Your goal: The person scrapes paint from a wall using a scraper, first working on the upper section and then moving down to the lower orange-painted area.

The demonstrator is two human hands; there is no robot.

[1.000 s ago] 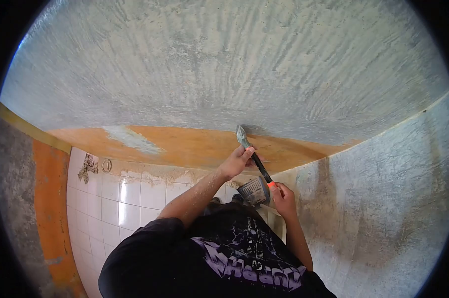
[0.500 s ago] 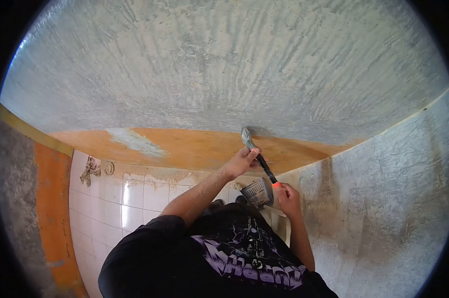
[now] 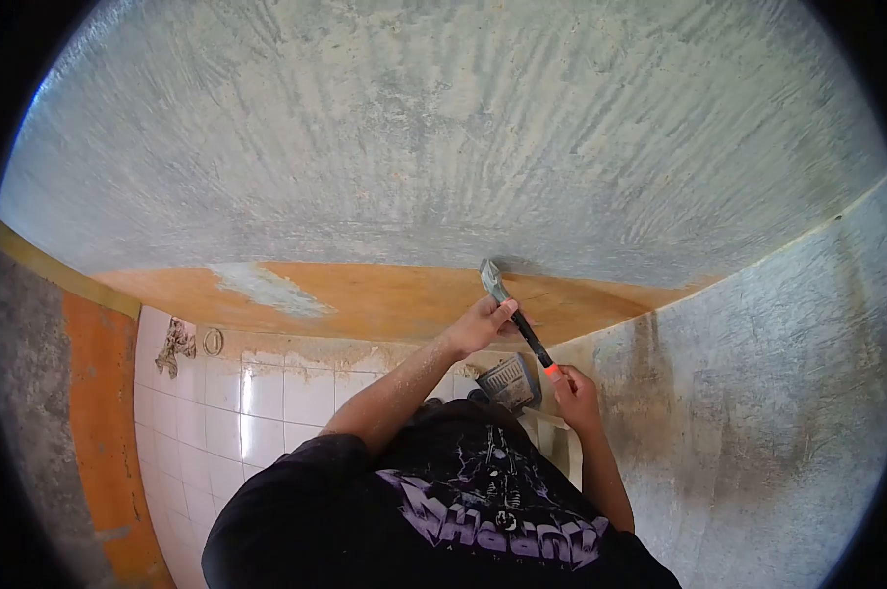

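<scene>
Left hand (image 3: 480,325) fingers wrapped round scraper (image 3: 515,318) shaft; right hand (image 3: 574,386) closed on its orange handle end; blade at orange paint band (image 3: 365,294), seemingly touching. Second scraper (image 3: 510,382) below.

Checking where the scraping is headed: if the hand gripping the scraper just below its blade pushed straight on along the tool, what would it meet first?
The left hand points up along the scraper, so it would probably first meet the ceiling at the orange paint strip, where the blade already seems to touch. Depth is uncertain.
</scene>
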